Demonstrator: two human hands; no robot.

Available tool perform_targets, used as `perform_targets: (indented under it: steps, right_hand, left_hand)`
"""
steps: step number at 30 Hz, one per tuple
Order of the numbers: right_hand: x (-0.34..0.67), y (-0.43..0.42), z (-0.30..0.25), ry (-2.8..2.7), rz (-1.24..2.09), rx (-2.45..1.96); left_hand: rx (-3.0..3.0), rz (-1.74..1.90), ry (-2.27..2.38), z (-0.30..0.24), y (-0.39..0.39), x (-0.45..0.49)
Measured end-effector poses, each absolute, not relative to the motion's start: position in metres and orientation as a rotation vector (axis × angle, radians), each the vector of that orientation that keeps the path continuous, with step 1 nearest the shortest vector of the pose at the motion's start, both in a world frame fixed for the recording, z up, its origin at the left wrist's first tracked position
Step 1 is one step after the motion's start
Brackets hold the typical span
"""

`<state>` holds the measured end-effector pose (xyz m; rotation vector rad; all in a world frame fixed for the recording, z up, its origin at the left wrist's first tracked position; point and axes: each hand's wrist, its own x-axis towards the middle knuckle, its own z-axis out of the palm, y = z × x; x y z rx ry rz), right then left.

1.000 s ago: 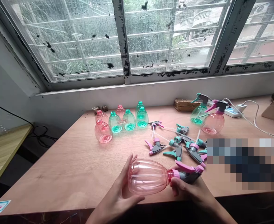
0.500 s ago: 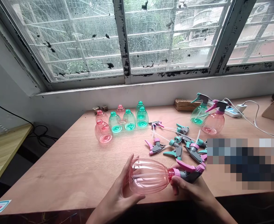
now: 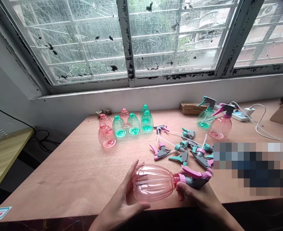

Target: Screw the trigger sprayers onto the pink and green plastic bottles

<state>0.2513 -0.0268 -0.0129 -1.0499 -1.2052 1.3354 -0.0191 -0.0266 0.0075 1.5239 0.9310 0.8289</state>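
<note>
A clear pink spray bottle (image 3: 153,183) lies on its side above the near edge of the wooden table (image 3: 78,170). My left hand (image 3: 123,200) wraps round its base end. My right hand (image 3: 196,195) grips the pink and grey trigger head (image 3: 195,179) fitted at the bottle's neck. A white dip tube shows inside the bottle.
Loose trigger heads (image 3: 184,149) lie in a pile right of centre. Empty pink bottles (image 3: 106,136) and green bottles (image 3: 133,124) stand at the back. A finished green sprayer (image 3: 206,114) and a pink sprayer (image 3: 222,122) stand far right, by a power strip (image 3: 242,114) with white cables.
The bottle and both hands have barely shifted; the grip looks the same in all frames.
</note>
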Motion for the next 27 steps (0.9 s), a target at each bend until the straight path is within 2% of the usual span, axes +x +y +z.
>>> perform_targets:
  steps: [18,27]
  right_hand:
    - [0.2513,-0.0262,-0.0160,-1.226,1.359,-1.019]
    - [0.2510,-0.0256,-0.0154,-1.218,1.337,-1.004]
  left_hand:
    - [1.420,0.863,0.908,0.0088,-0.0281,-0.0183]
    - [1.595,0.875,0.940,0.0051,-0.0289,-0.0162]
